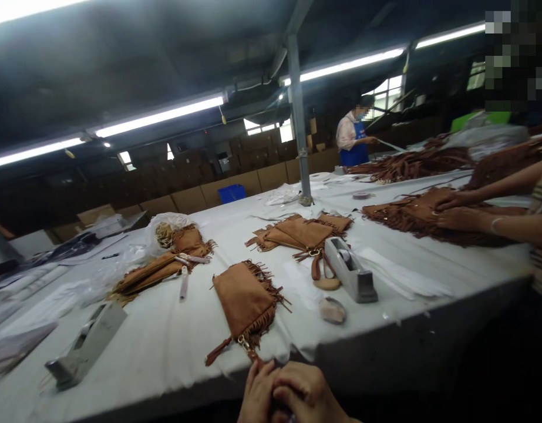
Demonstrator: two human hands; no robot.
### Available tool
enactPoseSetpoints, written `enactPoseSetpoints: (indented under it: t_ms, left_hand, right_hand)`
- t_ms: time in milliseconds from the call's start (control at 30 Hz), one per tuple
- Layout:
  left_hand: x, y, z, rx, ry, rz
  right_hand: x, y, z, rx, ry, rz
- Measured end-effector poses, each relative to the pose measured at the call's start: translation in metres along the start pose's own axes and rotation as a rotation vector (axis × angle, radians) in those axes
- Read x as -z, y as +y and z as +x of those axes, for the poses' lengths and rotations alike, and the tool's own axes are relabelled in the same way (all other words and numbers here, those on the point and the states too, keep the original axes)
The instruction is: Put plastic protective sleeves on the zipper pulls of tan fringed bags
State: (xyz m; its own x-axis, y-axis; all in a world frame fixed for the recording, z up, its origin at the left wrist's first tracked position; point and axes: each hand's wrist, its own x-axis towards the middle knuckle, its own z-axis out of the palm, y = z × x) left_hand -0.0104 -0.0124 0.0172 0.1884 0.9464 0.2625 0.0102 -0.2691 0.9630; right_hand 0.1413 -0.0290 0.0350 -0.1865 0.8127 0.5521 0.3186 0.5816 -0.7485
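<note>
A brown fringed leather pouch (244, 296) lies on the white-covered table in front of me, its zipper pull hanging to the left. From its gold clasp a wrist strap (252, 354) runs down to the table's front edge and into my closed left hand (256, 392). My right hand (309, 390) presses against the left one with its fingers curled in; whatever is between those fingers is hidden. Beyond the pouch lie several more brown pouches (303, 232), with a loose strap (326, 273) beside them.
Grey tape dispensers stand to the right (350, 273) and left (88, 346). Near the right one lies a tape roll (332, 310). More pouches (151, 273) lie at left. A co-worker's hands (462, 208) rest on fringed leather; another person (353, 138) stands behind. A post (300, 117) rises mid-table.
</note>
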Motion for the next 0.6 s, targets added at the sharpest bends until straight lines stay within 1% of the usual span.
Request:
enactPoseSetpoints:
  t_ms: [33,67,133,200,267,300,367,400,433,500,533,600]
  left_hand:
    - [-0.004,-0.004,0.004,-0.046,-0.028,0.046]
    - [-0.007,-0.008,0.007,-0.058,-0.040,0.067]
    - [-0.012,-0.012,0.013,-0.047,-0.043,0.096]
    - [-0.014,-0.015,0.020,-0.031,-0.035,0.116]
    - [-0.015,-0.017,0.028,-0.013,-0.009,0.110]
    - [-0.014,-0.018,0.032,0.003,0.016,0.105]
    - [-0.012,-0.022,0.038,0.040,0.068,0.105]
    - [-0.011,-0.025,0.040,0.058,0.087,0.115]
    - [-0.009,-0.027,0.042,0.078,0.100,0.130]
    - [-0.007,-0.033,0.044,0.124,0.108,0.136]
    - [-0.006,-0.035,0.045,0.155,0.111,0.121]
    - [-0.005,-0.040,0.045,0.223,0.125,0.059]
  right_hand:
    - [0.002,-0.001,0.001,-0.053,0.010,0.025]
    - [0.004,-0.001,0.001,-0.100,0.026,0.035]
    - [0.010,0.003,0.001,-0.163,0.051,0.019]
    - [0.023,0.013,0.001,-0.210,0.061,-0.031]
    - [0.045,0.029,0.002,-0.274,0.106,-0.122]
    - [0.060,0.038,0.003,-0.314,0.153,-0.193]
    - [0.091,0.060,0.006,-0.395,0.270,-0.389]
    - [0.105,0.071,0.008,-0.437,0.297,-0.495]
    - [0.117,0.081,0.011,-0.483,0.295,-0.593]
    - [0.132,0.097,0.015,-0.554,0.200,-0.736]
    - [0.135,0.103,0.016,-0.570,0.131,-0.781]
    - [0.134,0.112,0.018,-0.556,0.018,-0.859]
